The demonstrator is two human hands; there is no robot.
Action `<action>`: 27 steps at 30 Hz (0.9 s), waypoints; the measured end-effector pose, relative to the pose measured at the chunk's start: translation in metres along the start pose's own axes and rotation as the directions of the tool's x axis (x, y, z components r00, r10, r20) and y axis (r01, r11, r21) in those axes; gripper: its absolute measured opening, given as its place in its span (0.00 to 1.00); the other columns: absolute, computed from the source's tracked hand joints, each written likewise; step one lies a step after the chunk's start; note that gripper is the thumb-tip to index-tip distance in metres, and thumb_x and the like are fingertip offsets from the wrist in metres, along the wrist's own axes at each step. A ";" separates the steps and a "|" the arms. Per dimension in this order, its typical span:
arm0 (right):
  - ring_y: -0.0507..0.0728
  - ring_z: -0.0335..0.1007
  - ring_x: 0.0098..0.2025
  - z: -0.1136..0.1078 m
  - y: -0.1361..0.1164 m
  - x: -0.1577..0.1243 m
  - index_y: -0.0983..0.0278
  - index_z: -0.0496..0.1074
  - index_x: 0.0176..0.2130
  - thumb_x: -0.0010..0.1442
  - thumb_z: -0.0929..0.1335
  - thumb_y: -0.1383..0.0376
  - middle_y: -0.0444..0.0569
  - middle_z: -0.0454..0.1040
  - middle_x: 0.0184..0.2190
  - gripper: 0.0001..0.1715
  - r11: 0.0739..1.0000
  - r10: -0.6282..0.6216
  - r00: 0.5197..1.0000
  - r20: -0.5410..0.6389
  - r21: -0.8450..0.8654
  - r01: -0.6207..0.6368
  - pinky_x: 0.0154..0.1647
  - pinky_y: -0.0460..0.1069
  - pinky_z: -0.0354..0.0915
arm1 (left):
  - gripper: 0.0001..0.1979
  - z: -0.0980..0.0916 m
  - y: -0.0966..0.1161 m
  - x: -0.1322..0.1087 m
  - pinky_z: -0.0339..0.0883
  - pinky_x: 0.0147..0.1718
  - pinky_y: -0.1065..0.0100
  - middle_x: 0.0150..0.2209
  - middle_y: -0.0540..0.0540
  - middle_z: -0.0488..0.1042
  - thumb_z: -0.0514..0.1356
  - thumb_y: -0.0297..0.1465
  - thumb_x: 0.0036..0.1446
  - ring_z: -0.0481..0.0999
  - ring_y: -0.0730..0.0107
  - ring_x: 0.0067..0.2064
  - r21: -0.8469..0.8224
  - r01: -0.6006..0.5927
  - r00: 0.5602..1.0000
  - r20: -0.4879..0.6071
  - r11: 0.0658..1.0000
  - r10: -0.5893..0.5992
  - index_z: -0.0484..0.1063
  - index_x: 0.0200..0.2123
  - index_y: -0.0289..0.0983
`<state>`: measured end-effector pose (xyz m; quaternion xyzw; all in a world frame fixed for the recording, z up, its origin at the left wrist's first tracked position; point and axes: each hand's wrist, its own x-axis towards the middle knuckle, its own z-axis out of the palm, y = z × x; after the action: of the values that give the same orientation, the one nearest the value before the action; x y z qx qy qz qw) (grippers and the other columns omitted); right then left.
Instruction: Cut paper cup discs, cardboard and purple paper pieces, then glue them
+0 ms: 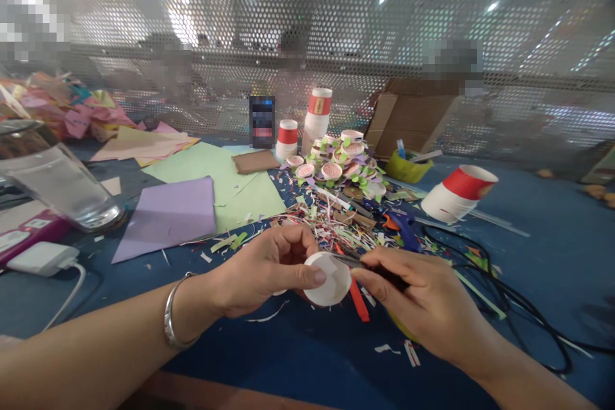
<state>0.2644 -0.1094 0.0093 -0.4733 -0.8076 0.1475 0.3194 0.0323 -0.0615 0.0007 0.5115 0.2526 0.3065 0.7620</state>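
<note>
Between the thumb and fingers of my left hand (pixel 271 269) is a white round paper cup base (pixel 331 285), tilted toward me with a pale crease or shadow across it. My right hand (pixel 423 298) is closed around a pair of scissors (pixel 350 261). Their narrow dark metal blades reach the upper right rim of the cup base, and the handles are mostly hidden by my fingers. Under both hands a red paper strip (pixel 359 302) lies on the blue table. Part of something yellow shows below my right hand.
Paper scraps (pixel 331 221) cover the middle. Behind them are a pile of small decorated cup bases (pixel 331 171), stacked paper cups (pixel 318 116), and a yellow bowl (pixel 408 166). A tipped cup (pixel 459 193) and black cable (pixel 509 301) lie right; a water glass (pixel 62 182) and purple paper (pixel 170 214) left.
</note>
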 end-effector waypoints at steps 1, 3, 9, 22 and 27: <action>0.49 0.62 0.23 0.000 0.000 0.000 0.61 0.69 0.29 0.71 0.65 0.56 0.41 0.68 0.22 0.20 1.000 0.001 1.000 0.000 0.000 -0.001 0.25 0.46 0.59 | 0.14 0.000 0.000 0.000 0.68 0.29 0.76 0.28 0.49 0.76 0.72 0.29 0.52 0.75 0.76 0.30 -0.017 0.013 1.000 -0.001 1.000 -0.013 0.68 0.31 0.34; 0.49 0.60 0.23 0.000 0.001 0.000 0.61 0.69 0.28 0.71 0.65 0.56 0.40 0.65 0.21 0.20 1.000 0.009 1.000 0.003 0.005 -0.009 0.25 0.45 0.58 | 0.13 0.000 0.000 0.001 0.68 0.28 0.77 0.28 0.50 0.76 0.72 0.28 0.52 0.76 0.77 0.29 -0.059 0.046 0.999 -0.010 0.997 -0.047 0.68 0.32 0.34; 0.49 0.57 0.23 0.001 0.003 0.001 0.61 0.66 0.27 0.70 0.65 0.55 0.39 0.61 0.21 0.22 0.996 0.066 0.998 0.021 0.054 -0.067 0.25 0.45 0.56 | 0.14 0.002 0.002 0.002 0.75 0.31 0.71 0.28 0.50 0.77 0.71 0.28 0.52 0.79 0.71 0.31 -0.136 0.108 0.994 -0.010 0.985 -0.110 0.67 0.31 0.35; 0.51 0.64 0.24 0.006 0.009 0.004 0.61 0.71 0.32 0.70 0.63 0.51 0.41 0.69 0.23 0.21 0.977 0.192 0.981 0.013 0.093 -0.193 0.25 0.46 0.61 | 0.14 0.008 -0.003 0.001 0.66 0.25 0.74 0.30 0.49 0.74 0.68 0.37 0.56 0.72 0.75 0.29 0.113 -0.022 0.986 -0.160 0.993 0.040 0.70 0.35 0.34; 0.52 0.62 0.26 0.008 0.009 0.006 0.62 0.71 0.33 0.69 0.64 0.47 0.42 0.68 0.25 0.23 0.947 0.280 0.960 0.009 0.164 -0.278 0.25 0.46 0.59 | 0.12 0.010 -0.001 0.000 0.56 0.21 0.76 0.25 0.52 0.69 0.67 0.36 0.56 0.65 0.80 0.24 0.097 -0.001 0.968 -0.249 0.995 0.026 0.70 0.32 0.34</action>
<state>0.2637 -0.0990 0.0006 -0.5560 -0.7154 0.2535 0.3388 0.0400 -0.0682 0.0033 0.5064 0.3575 0.3613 0.6966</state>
